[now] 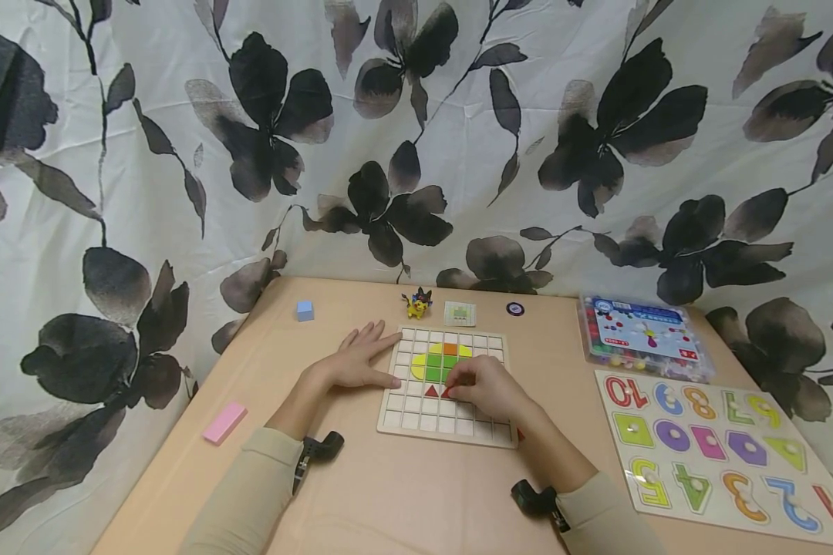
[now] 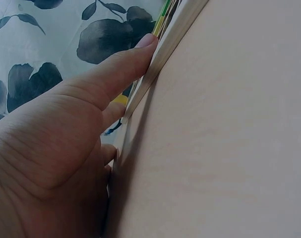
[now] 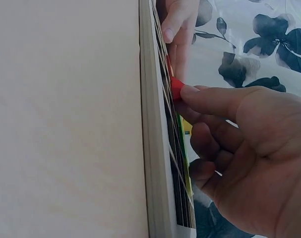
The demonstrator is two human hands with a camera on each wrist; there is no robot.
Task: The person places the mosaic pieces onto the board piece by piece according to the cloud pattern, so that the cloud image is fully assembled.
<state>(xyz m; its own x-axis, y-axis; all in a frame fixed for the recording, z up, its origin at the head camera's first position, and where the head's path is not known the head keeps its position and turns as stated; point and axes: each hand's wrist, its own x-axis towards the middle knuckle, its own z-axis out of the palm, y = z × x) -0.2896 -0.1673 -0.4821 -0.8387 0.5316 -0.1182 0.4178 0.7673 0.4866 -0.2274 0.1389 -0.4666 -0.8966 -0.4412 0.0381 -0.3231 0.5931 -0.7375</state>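
A white gridded board (image 1: 416, 425) lies on the table with green squares (image 1: 433, 368), an orange square (image 1: 450, 349) and yellow rounded pieces (image 1: 418, 365) in its upper middle. Below them sits a red triangle (image 1: 431, 391). My left hand (image 1: 354, 361) rests along the board's left side with fingers spread, thumb and index finger at its edge. Over the board, my right hand (image 1: 487, 390) pinches a second red piece (image 3: 177, 89) between thumb and fingers, close to the grid and right of the first triangle. The fingers partly hide that piece.
Along the back stand a blue cube (image 1: 305, 311), a small yellow-and-dark figure (image 1: 417, 303), a patterned card (image 1: 460, 314) and a dark round disc (image 1: 515, 309). At right are a plastic box (image 1: 649, 331) and a number puzzle board (image 1: 718, 478). A pink block (image 1: 224, 423) lies left.
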